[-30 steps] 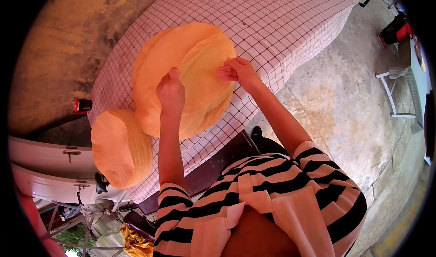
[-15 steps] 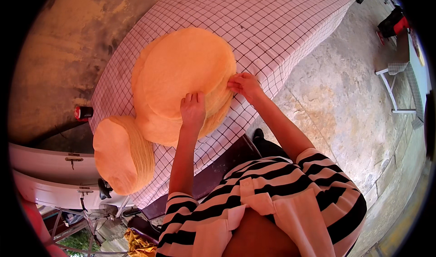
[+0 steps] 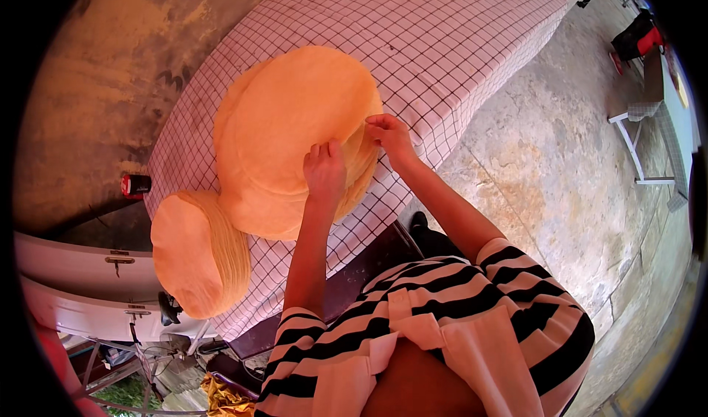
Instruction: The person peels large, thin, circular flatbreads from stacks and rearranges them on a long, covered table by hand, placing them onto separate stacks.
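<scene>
Centrally, large pile of thin, round, orange-yellow sheets (image 3: 291, 111): lying flat on a pinkish-white cloth with a dark grid (image 3: 435, 33), layers slightly offset along its near edge.
Left hand (image 3: 324, 172): over the pile's near right part, fingers curled in close together.
Right hand (image 3: 391, 138): at the pile's right rim, thumb and fingertips drawn together by the sheet edges; both hands show small, so whether either pinches a sheet I cannot tell.
Smaller stack of round, orange-yellow sheets (image 3: 195, 255): just beside the pile's near left edge, layered side showing.
Red-and-black container (image 3: 135, 185): left of the pile, past the cloth.
Mottled grey floor (image 3: 509, 166): right of the pile, beyond the cloth.
</scene>
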`<act>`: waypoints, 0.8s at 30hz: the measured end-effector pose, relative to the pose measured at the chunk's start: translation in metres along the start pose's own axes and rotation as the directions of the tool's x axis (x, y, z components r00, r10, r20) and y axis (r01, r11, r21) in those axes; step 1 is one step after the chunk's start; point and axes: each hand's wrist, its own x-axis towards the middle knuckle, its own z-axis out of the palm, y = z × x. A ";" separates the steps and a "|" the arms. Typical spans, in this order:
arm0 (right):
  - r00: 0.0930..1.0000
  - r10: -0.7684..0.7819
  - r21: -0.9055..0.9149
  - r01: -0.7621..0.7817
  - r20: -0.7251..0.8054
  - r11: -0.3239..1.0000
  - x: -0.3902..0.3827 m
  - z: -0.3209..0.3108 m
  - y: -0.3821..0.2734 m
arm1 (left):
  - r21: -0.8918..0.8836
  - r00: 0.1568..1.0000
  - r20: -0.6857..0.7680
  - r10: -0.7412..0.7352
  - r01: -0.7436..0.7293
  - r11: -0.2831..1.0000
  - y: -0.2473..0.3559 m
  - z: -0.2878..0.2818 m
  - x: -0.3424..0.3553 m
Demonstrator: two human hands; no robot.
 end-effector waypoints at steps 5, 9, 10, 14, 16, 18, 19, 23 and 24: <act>0.975 0.224 -0.011 -0.224 -0.010 0.974 -0.007 0.013 -0.006 | 0.041 0.998 0.057 -0.013 0.010 0.999 -0.001 -0.002 -0.002; 0.963 0.227 -0.037 -0.224 0.146 0.974 0.001 0.006 -0.005 | -0.018 0.997 0.070 0.037 -0.035 0.999 0.005 -0.006 -0.003; 0.966 0.212 -0.021 -0.211 0.150 0.977 0.001 0.007 -0.005 | -0.020 0.999 0.035 0.035 -0.034 0.999 0.008 -0.009 -0.004; 0.967 0.161 0.008 -0.166 0.199 0.986 -0.001 0.014 -0.013 | 0.022 0.999 0.035 -0.006 0.006 1.000 0.006 -0.012 -0.009; 0.966 0.140 0.036 -0.151 0.217 0.988 -0.004 0.016 -0.019 | 0.060 0.993 0.118 -0.024 0.017 0.998 -0.010 -0.011 -0.005; 0.971 0.125 0.090 -0.146 0.206 0.985 -0.003 0.006 -0.026 | 0.033 0.992 0.100 -0.083 0.081 0.996 -0.042 -0.029 0.023; 0.982 0.123 0.101 -0.138 0.144 0.985 0.001 -0.004 -0.021 | 0.030 0.997 0.018 -0.071 0.070 0.997 -0.057 -0.050 0.048; 0.984 0.169 0.135 -0.175 0.051 0.975 0.008 -0.026 -0.013 | 0.224 0.996 -0.057 0.063 -0.048 0.973 -0.075 -0.117 0.097; 0.976 0.200 0.118 -0.209 0.086 0.971 0.008 -0.027 -0.013 | 0.239 0.990 -0.069 0.125 -0.106 0.965 -0.071 -0.123 0.098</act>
